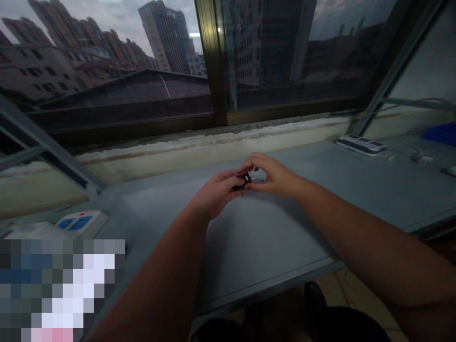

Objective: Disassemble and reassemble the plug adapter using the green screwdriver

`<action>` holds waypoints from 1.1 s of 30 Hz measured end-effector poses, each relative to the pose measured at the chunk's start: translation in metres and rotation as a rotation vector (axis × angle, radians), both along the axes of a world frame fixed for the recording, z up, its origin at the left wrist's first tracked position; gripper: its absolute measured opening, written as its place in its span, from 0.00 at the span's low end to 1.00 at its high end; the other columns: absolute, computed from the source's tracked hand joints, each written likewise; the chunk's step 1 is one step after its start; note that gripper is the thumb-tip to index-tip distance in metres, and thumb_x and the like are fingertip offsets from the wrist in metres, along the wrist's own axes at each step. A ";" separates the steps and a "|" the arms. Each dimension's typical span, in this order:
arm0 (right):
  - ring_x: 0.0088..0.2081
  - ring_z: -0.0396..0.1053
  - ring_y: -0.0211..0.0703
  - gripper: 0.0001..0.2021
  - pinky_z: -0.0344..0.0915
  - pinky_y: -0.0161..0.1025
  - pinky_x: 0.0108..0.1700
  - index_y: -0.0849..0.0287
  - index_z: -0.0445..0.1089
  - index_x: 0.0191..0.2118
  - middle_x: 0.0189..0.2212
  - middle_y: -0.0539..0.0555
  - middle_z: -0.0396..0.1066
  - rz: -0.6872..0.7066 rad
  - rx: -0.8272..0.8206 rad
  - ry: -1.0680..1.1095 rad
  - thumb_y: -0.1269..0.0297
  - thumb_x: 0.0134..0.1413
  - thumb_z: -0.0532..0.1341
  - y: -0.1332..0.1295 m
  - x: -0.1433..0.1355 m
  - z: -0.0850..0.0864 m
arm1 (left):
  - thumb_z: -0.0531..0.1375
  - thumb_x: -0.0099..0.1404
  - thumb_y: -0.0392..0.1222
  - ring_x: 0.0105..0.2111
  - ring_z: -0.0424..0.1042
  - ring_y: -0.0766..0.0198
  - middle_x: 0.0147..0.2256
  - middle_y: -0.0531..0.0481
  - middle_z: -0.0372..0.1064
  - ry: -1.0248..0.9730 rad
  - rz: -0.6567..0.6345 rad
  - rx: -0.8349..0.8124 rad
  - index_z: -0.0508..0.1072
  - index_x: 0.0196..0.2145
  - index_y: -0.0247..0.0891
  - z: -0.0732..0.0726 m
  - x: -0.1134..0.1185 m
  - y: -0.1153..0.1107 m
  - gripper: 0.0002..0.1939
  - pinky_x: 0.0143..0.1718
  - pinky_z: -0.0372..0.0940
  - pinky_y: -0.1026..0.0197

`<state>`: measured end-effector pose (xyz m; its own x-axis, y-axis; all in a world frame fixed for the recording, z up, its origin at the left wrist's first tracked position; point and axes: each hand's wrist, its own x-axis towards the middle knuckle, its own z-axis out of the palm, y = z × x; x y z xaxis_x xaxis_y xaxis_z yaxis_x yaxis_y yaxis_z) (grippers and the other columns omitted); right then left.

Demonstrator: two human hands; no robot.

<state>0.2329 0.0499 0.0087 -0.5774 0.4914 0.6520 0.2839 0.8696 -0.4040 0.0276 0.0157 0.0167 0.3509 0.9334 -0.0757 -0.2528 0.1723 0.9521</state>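
A small dark object [243,180] with a light patch is held between both hands above the grey table. My left hand [221,189] grips it from the left, thumb lying on top. From the right, my right hand [270,175] has its fingertips at the object's far side and its thumb at the near edge. A thin, light piece sticks out of the object toward the right palm. Some tiny dark bits lie on the table just behind the hands. What exactly the object is, I cannot make out.
The grey table [270,237] runs beneath a window [220,95]. A white power strip [361,145] with cables sits at the back right, near something blue [441,133]. At the left is a white socket block [83,223]. Metal struts rise on both sides; the lower left is pixelated.
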 end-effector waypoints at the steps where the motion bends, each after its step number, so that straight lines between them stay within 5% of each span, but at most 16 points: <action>1: 0.43 0.70 0.46 0.16 0.68 0.43 0.46 0.57 0.72 0.47 0.43 0.55 0.73 -0.019 -0.005 0.015 0.68 0.51 0.70 0.000 0.001 -0.001 | 0.68 0.54 0.30 0.37 0.75 0.65 0.40 0.45 0.77 0.020 -0.002 0.035 0.79 0.40 0.32 0.000 0.000 0.000 0.13 0.47 0.70 0.59; 13: 0.39 0.71 0.42 0.10 0.67 0.40 0.44 0.58 0.69 0.42 0.36 0.52 0.73 -0.014 -0.273 0.103 0.70 0.53 0.64 0.000 0.006 -0.002 | 0.68 0.59 0.40 0.38 0.77 0.59 0.39 0.46 0.80 0.643 0.192 0.769 0.80 0.43 0.37 -0.005 -0.004 0.004 0.13 0.44 0.68 0.57; 18: 0.37 0.71 0.42 0.10 0.67 0.40 0.43 0.58 0.69 0.42 0.36 0.52 0.74 -0.058 -0.293 0.070 0.69 0.52 0.64 0.002 0.009 -0.002 | 0.68 0.60 0.41 0.36 0.76 0.59 0.38 0.45 0.81 0.672 0.292 0.809 0.81 0.43 0.37 -0.001 -0.008 0.005 0.12 0.41 0.68 0.58; 28: 0.39 0.75 0.45 0.14 0.67 0.40 0.44 0.63 0.79 0.50 0.42 0.60 0.80 -0.099 -0.288 -0.402 0.71 0.59 0.63 -0.005 -0.011 -0.011 | 0.68 0.62 0.39 0.38 0.77 0.60 0.39 0.45 0.80 0.601 0.415 0.904 0.79 0.44 0.37 0.005 -0.009 0.004 0.12 0.43 0.69 0.58; 33: 0.39 0.75 0.43 0.09 0.67 0.37 0.44 0.62 0.81 0.42 0.41 0.58 0.80 -0.067 -0.271 -0.456 0.74 0.58 0.64 -0.004 -0.019 -0.012 | 0.68 0.63 0.39 0.40 0.77 0.59 0.41 0.45 0.80 0.545 0.415 0.966 0.78 0.45 0.38 0.006 -0.010 0.002 0.12 0.46 0.70 0.56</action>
<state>0.2141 0.0459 -0.0031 -0.7341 0.6528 0.1868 0.5341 0.7250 -0.4348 0.0175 0.0181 0.0226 0.1469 0.7204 0.6778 0.3596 -0.6773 0.6419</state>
